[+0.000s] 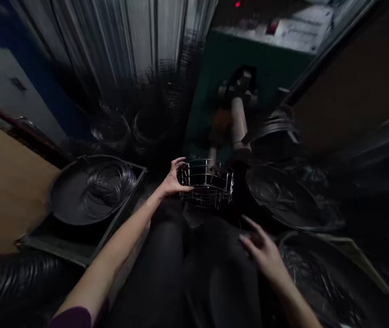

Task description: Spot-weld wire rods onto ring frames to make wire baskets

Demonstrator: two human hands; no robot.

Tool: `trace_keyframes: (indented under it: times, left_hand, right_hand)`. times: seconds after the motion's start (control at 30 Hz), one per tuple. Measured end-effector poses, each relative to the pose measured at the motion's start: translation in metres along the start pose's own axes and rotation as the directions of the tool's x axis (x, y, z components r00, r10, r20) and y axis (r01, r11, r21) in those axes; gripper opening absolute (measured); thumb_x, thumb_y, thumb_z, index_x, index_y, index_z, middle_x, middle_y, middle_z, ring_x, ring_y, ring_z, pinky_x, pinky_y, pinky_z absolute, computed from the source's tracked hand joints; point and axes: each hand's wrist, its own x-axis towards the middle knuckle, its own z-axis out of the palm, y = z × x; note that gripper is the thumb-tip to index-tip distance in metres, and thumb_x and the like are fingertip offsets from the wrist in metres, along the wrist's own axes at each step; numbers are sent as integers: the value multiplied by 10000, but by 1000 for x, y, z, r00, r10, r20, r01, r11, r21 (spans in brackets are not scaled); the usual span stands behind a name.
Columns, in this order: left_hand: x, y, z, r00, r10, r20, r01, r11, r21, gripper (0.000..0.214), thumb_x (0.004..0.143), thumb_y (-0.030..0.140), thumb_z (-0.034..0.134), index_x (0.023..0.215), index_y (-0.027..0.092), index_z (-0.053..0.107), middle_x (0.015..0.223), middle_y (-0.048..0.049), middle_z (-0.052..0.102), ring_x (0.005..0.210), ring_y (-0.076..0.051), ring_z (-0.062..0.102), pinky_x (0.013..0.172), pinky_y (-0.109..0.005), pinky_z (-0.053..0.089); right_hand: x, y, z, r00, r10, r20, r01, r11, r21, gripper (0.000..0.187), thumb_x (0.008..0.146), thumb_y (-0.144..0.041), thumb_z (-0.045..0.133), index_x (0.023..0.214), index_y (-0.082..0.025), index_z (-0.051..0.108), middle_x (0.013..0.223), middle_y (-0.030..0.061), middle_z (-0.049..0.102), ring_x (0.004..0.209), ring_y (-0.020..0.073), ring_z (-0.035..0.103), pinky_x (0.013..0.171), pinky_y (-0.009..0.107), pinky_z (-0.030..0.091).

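A round wire basket (207, 183) of shiny metal rods sits in front of my knees. My left hand (173, 179) grips its left rim, fingers curled over the top ring. Lower down, my right hand (262, 249) hovers over my right thigh with fingers spread and nothing in it. Behind the basket stands a green machine (222, 77) with a tan cylinder (238, 119) pointing toward me.
A dark round pan (65, 197) holding a coil of thin wire (108, 182) rests in a tray at the left. More pans with wire pieces (285, 198) lie at the right. Stacked wire baskets (136, 123) stand behind. A wooden board (3, 187) is at far left.
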Motion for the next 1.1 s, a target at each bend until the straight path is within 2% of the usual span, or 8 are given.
trace_keyframes:
  times: [0.07, 0.17, 0.27, 0.4, 0.5, 0.57, 0.87, 1.1]
  left_hand:
    - [-6, 21, 2, 992, 77, 96, -89, 988, 129, 953, 537, 321, 801, 1316, 230, 260, 1272, -111, 406, 1213, -277, 429, 1052, -453, 367]
    - [-11, 47, 6, 971, 116, 211, -178, 937, 301, 884, 542, 281, 792, 1298, 241, 334, 1290, -105, 395, 1224, -290, 401, 1047, -453, 368]
    - [-10, 63, 11, 959, 95, 268, -207, 879, 429, 818, 553, 299, 790, 1268, 238, 396, 1285, -114, 392, 1208, -308, 396, 1034, -475, 370]
    - [-8, 69, 19, 956, 72, 285, -210, 847, 489, 743, 579, 364, 783, 1226, 219, 447, 1286, -130, 394, 1217, -325, 386, 1045, -495, 348]
    - [-8, 69, 26, 962, 38, 269, -166, 866, 471, 751, 564, 377, 793, 1215, 212, 458, 1286, -134, 398, 1224, -328, 381, 1036, -488, 367]
    - [-8, 69, 29, 964, 24, 263, -147, 875, 462, 742, 552, 332, 791, 1207, 208, 464, 1278, -129, 404, 1227, -326, 381, 1038, -485, 370]
    - [-4, 71, 40, 968, 13, 251, -131, 879, 459, 684, 546, 277, 769, 1159, 188, 479, 1264, -138, 406, 1232, -336, 374, 1026, -491, 381]
    - [3, 68, 39, 962, 21, 271, -137, 898, 419, 659, 552, 286, 762, 1135, 186, 471, 1250, -133, 423, 1217, -328, 388, 1001, -488, 403]
  right_hand:
    - [17, -39, 7, 987, -73, 144, 75, 997, -12, 477, 746, -485, 663, 1115, -185, 626, 787, 24, 671, 736, 160, 620, 690, 262, 486]
    - [45, -81, 19, 937, -124, 327, 158, 984, -82, 289, 736, -443, 676, 844, -177, 704, 835, 40, 704, 819, 192, 644, 743, 268, 487]
    - [65, -98, 30, 919, -159, 361, 253, 940, -230, 212, 788, -376, 636, 808, -183, 722, 816, 25, 722, 800, 194, 664, 730, 265, 490]
    - [67, -93, 40, 888, -348, 301, 460, 664, -589, 275, 900, -342, 524, 1049, -185, 695, 958, 60, 723, 849, 210, 681, 772, 291, 498]
    - [58, -84, 41, 855, -363, 370, 503, 410, -760, 429, 884, -374, 556, 1263, -173, 571, 1147, 103, 659, 925, 246, 673, 717, 303, 521]
    - [55, -77, 39, 836, -378, 398, 520, 311, -796, 472, 876, -342, 569, 1319, -187, 517, 1228, 93, 612, 929, 238, 673, 655, 283, 524]
    - [61, -53, 38, 715, -614, 334, 562, 222, -797, 348, 900, -261, 502, 1230, -205, 595, 1146, 36, 660, 783, 169, 696, 531, 232, 474]
    - [67, -51, 34, 640, -684, 350, 575, 125, -809, 293, 906, -296, 498, 1161, -249, 634, 1108, -10, 681, 628, 138, 675, 453, 240, 404]
